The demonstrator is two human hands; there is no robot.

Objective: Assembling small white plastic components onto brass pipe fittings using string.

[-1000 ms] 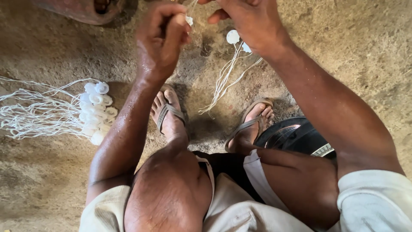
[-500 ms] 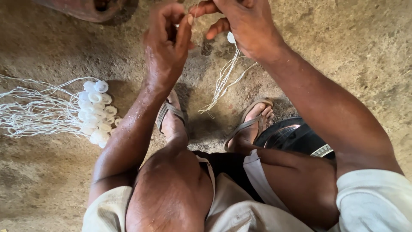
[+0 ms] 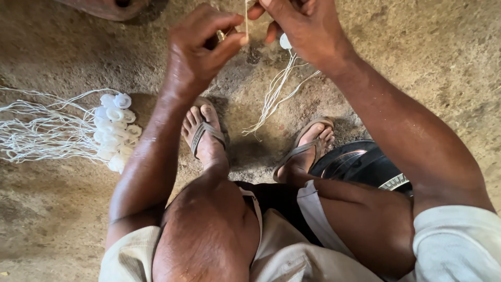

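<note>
My left hand (image 3: 201,49) pinches a thin white string (image 3: 246,21) between thumb and forefinger at the top of the view. My right hand (image 3: 300,28) is closed around the same string and a small white plastic cap (image 3: 285,41), from which a bundle of white strings (image 3: 274,96) hangs down toward the ground. A small metal piece (image 3: 221,35) shows by my left fingers. Both hands are held close together above my sandalled feet.
A pile of white caps (image 3: 116,130) with long white strings (image 3: 42,130) lies on the dirt floor at the left. A black round object (image 3: 360,164) sits by my right foot (image 3: 308,151). A brownish object's edge (image 3: 112,8) shows at the top.
Both hands have shifted slightly and drawn the string taut between them; the white cap has moved under my right hand.
</note>
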